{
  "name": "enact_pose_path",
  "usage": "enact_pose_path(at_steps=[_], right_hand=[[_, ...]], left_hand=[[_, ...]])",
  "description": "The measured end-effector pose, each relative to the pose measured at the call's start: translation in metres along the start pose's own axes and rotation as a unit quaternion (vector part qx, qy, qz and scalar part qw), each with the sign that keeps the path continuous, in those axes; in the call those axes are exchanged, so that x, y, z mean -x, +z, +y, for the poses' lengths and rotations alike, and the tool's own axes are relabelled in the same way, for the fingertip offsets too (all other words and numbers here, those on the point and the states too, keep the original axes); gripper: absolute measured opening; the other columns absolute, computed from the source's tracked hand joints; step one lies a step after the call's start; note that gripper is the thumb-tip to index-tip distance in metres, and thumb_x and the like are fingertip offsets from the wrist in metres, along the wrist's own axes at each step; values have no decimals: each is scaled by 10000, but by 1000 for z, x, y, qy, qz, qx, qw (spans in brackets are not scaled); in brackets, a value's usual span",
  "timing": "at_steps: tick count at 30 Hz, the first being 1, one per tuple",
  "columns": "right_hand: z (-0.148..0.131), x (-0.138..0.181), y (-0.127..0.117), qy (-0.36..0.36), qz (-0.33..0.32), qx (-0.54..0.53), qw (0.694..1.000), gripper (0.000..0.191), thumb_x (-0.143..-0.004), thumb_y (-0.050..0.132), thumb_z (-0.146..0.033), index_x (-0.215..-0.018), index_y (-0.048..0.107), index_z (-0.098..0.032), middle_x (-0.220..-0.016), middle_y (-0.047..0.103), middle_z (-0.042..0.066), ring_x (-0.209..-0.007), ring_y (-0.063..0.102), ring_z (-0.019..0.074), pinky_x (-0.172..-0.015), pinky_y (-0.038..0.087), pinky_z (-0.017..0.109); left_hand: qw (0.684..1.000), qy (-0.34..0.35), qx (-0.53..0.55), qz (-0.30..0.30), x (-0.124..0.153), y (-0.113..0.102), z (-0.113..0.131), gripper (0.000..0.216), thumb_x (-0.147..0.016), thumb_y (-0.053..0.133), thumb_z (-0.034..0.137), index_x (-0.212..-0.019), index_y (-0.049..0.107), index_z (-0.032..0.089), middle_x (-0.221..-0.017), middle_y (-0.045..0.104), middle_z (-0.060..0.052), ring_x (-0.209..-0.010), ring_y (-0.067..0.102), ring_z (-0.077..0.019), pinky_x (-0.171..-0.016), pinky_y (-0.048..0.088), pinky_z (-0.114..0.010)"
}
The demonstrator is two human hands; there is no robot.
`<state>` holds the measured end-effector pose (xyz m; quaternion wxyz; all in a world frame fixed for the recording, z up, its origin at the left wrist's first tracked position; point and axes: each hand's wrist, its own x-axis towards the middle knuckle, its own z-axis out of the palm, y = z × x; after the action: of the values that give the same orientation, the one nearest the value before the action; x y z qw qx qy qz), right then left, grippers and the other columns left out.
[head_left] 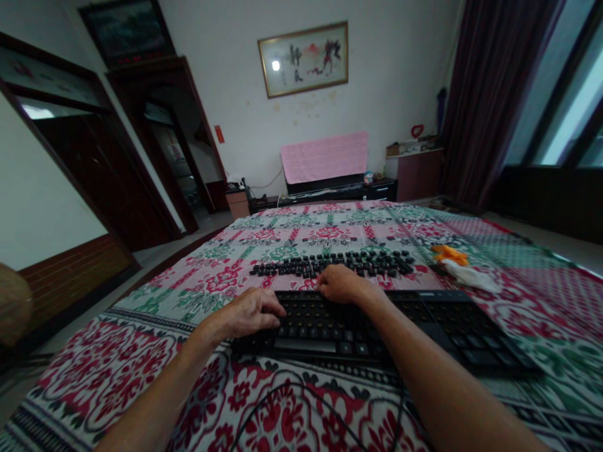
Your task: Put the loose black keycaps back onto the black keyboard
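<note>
A black keyboard (424, 333) lies on the patterned cloth in front of me. Its key area looks stripped of most caps. My left hand (249, 314) rests on the keyboard's left end, fingers curled down onto it. My right hand (340, 284) sits at the keyboard's far edge, fingers bent as if pinching; what they hold, if anything, is hidden. Just beyond it lies a long row of loose black keycaps (330, 263) on the cloth.
The red, green and white floral cloth (141, 351) covers the whole surface. An orange and white rag (464, 267) lies at the right. The keyboard's black cable (301, 395) loops near me. A pink-covered TV stand (325, 157) and dark doorways are behind.
</note>
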<state>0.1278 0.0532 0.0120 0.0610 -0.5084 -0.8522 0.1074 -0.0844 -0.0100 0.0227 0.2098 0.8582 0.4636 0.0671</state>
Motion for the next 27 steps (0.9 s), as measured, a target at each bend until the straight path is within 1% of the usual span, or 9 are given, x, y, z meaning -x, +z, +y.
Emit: enact_pose_path(at_steps=[3,10,12,16,19,20,22,24,27], right_hand=[[-1,1,-1,0,1,2,1000,272,-678,424,-162,-791,671,-148,-842,654,108,-793,587,189,-700,406,239],[1,-1,2,-5,7,7,1000,276,-659,422,-161,-774,673,-157,-810,659,104,-767,591,201,-661,411,250],[2,-2,3,-7,10,6,1000,270,-656,425,-163,-759,675,-157,-797,660,103,-754,592,198,-653,408,246],[-2,-2,0,-14,28,3,1000,275,-648,427,-161,-770,673,-160,-795,660,93,-749,584,191,-647,400,244],[-12,1,-5,-63,40,-32,997,286,-649,444,-182,-836,659,-196,-827,655,36,-752,570,148,-642,389,204],[-17,3,-7,-96,30,-65,993,280,-645,452,-190,-836,657,-195,-801,655,20,-718,566,130,-612,385,186],[-27,7,-8,-149,-21,-129,980,260,-633,470,-205,-813,657,-188,-726,648,-6,-633,549,104,-532,368,165],[-36,10,-7,-162,-50,-154,973,244,-619,489,-224,-790,657,-179,-663,632,-18,-579,523,96,-477,340,164],[-46,12,-1,-173,-39,-174,969,237,-604,521,-246,-794,648,-181,-662,621,-24,-571,508,90,-470,326,164]], left_hand=[[1000,-19,5,5,-2,2,-2,236,-661,537,264,-862,649,212,-816,591,-5,-763,508,-115,-668,374,-190],[994,-100,50,0,-9,9,-7,250,-586,573,258,-807,664,187,-751,612,4,-669,525,-114,-567,382,-174],[994,-96,51,-4,-9,9,-7,247,-589,565,248,-805,667,185,-757,620,0,-672,529,-117,-574,386,-175],[997,-53,56,4,-8,8,-7,253,-643,516,246,-831,669,171,-783,629,-19,-679,531,-113,-603,388,-179],[995,-53,84,25,-7,10,-7,245,-648,511,243,-813,670,157,-771,630,-22,-671,526,-108,-601,385,-177],[992,-69,105,33,-7,11,-7,239,-638,519,241,-800,669,149,-756,629,-21,-658,523,-108,-590,385,-178],[979,-108,168,50,-7,13,-7,234,-617,532,239,-783,658,132,-705,622,-14,-609,512,-104,-550,380,-182],[962,-121,235,68,-8,13,-6,235,-603,542,236,-786,639,124,-672,608,-2,-575,497,-95,-526,368,-182],[944,-98,295,108,-9,9,-5,237,-576,570,224,-786,602,120,-636,571,19,-553,469,-74,-517,345,-173]])
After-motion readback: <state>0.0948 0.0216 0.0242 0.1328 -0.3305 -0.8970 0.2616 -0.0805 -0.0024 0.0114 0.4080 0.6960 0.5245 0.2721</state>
